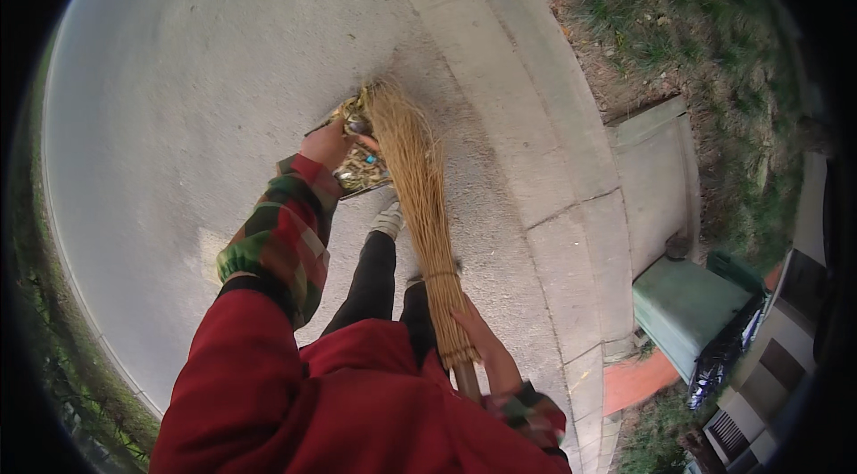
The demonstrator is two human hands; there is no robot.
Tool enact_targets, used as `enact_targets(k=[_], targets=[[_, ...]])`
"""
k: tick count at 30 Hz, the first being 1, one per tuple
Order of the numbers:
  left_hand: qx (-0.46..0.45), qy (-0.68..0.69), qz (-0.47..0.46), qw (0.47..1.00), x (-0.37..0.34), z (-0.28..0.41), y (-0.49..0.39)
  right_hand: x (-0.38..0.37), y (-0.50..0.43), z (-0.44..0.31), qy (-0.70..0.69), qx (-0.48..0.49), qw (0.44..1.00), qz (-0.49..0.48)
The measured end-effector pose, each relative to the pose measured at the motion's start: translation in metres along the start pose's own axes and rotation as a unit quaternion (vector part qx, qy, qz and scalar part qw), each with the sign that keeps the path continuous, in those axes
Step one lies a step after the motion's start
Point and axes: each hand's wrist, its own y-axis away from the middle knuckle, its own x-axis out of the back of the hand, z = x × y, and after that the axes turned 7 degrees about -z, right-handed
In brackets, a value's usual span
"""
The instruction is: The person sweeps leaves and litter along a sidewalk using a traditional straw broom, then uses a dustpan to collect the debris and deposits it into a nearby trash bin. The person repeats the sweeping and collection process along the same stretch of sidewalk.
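My left hand point(328, 144) is closed on the side of a litter-filled dustpan point(367, 191); its grip is partly hidden. Dry leaves and scraps point(367, 169), with a bright blue bit among them, fill the pan. A long straw broom point(418, 206) slants across the middle, its frayed tip over the pan's right side. Lower down, my right hand point(483, 340) grips the bound straw just above the wooden handle point(466, 381). My shoe point(387, 219) stands on the pavement just below the pan.
Grey road point(201, 72) spreads to the left. A concrete kerb point(556, 173) curves along the right, with grass point(636, 12) beyond it. A green wheeled bin point(689, 306) stands at the right, black plastic point(716, 360) beside it. Darker, dirt-stained ground point(462, 139) runs near the broom.
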Motion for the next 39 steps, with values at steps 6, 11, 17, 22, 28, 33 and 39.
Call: enact_targets(k=[6,11,17,22,28,33,39], targets=[[0.046,0.038,-0.049,0.997,0.012,-0.02,0.023,-0.019,0.17,-0.028,0.022,-0.063,0.989,0.132],[0.006,0.011,-0.114,0.993,0.025,-0.032,0.042,-0.026,0.182,-0.025,-0.026,0.011,0.984,0.175],[-0.031,-0.068,-0.15,0.986,0.022,-0.024,0.025,0.011,0.058,-0.011,-0.093,-0.007,0.983,0.156],[0.012,-0.025,-0.155,0.988,0.014,-0.023,0.021,-0.019,0.058,0.002,-0.026,-0.054,0.992,0.109],[0.093,0.072,-0.094,0.989,0.044,-0.065,0.04,-0.062,0.115,-0.02,-0.059,-0.063,0.992,0.087],[0.131,0.215,-0.044,0.967,0.052,-0.091,0.07,-0.075,0.161,-0.02,-0.08,-0.057,0.99,0.096],[0.156,0.415,0.03,0.896,0.041,-0.073,0.098,-0.056,0.23,0.015,-0.153,-0.028,0.98,0.127]])
